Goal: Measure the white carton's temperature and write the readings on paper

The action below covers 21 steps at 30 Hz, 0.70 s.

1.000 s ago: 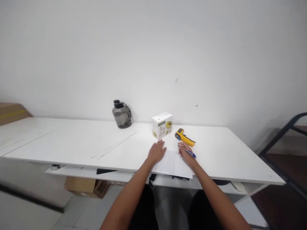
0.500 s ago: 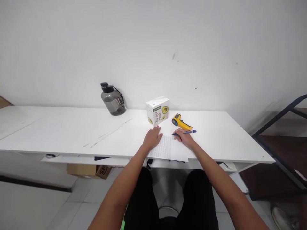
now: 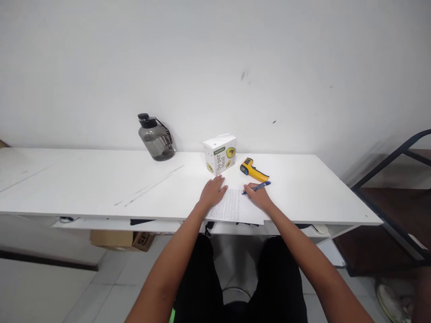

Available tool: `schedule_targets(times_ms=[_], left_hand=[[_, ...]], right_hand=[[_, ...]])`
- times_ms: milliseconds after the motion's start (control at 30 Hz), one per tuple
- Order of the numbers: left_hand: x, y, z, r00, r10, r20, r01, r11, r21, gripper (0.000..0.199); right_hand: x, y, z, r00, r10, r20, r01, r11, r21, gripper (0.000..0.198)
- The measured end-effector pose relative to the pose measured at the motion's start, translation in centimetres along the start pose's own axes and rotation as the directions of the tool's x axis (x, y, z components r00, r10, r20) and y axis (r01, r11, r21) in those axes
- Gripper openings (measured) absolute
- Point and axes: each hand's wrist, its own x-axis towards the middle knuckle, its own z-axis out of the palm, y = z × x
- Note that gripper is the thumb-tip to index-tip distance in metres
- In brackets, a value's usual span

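Observation:
My right hand (image 3: 256, 195) is closed round a blue pen (image 3: 261, 185), its tip low over the upper part of a sheet of paper (image 3: 249, 211). Rows of handwriting cover the paper's left half, while the right half looks blank. Flat on the paper's upper left lies my left hand (image 3: 213, 192), fingers stretched out and holding nothing. Just beyond those fingertips stands a white box (image 3: 220, 154) with avocado pictures and "Su-per Meal" on it. A yellow and black infrared thermometer (image 3: 254, 170) rests on its side behind my right hand.
A grey see-through bottle (image 3: 156, 140) with a black lid stands by the wall at the back left. Under the white desk (image 3: 81, 184) is a shelf (image 3: 117, 225), with a cardboard box (image 3: 114, 240) below. Dark metal-framed furniture (image 3: 387, 179) stands at the right.
The pen's tip has shifted slightly downward and its back end now tilts up more. My right fingers have closed in more around it. The view has moved a little; my left hand stays put.

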Motion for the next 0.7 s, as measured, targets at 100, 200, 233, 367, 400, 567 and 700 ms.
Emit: schedule_targets(times_ms=[100,200,233,367,400,567,700], left_hand=[[-0.05,-0.05,-0.06,1.000,0.009,-0.002,-0.009,1.000,-0.001,0.059],[-0.03,-0.13,0.01,1.000,0.018,-0.011,-0.018,1.000,-0.003,0.059],[-0.02,-0.15,0.04,1.000,0.020,-0.014,-0.020,1.000,-0.005,0.059],[0.04,-0.17,0.18,0.999,0.025,-0.019,-0.025,1.000,-0.007,0.059],[0.05,-0.15,0.19,0.999,0.025,-0.023,-0.025,1.000,-0.006,0.058],[0.07,-0.05,0.08,1.000,0.023,-0.018,-0.023,1.000,-0.009,0.058],[0.01,0.03,-0.04,1.000,0.016,-0.010,-0.016,1.000,-0.013,0.058]], right_hand=[[-0.02,0.00,0.10,1.000,0.007,0.013,-0.007,1.000,-0.011,0.039],[-0.07,-0.06,0.11,1.000,0.005,0.018,-0.005,1.000,-0.019,0.039],[-0.09,-0.10,0.11,1.000,0.003,0.017,-0.002,1.000,-0.021,0.039],[-0.12,-0.25,0.09,1.000,0.001,0.004,-0.001,1.000,-0.026,0.038],[-0.12,-0.28,0.09,1.000,0.003,0.002,-0.003,1.000,-0.025,0.038],[-0.18,-0.35,0.01,1.000,0.001,0.025,-0.001,1.000,-0.015,0.039],[-0.19,-0.42,-0.08,1.000,-0.007,0.028,0.007,1.000,-0.006,0.039]])
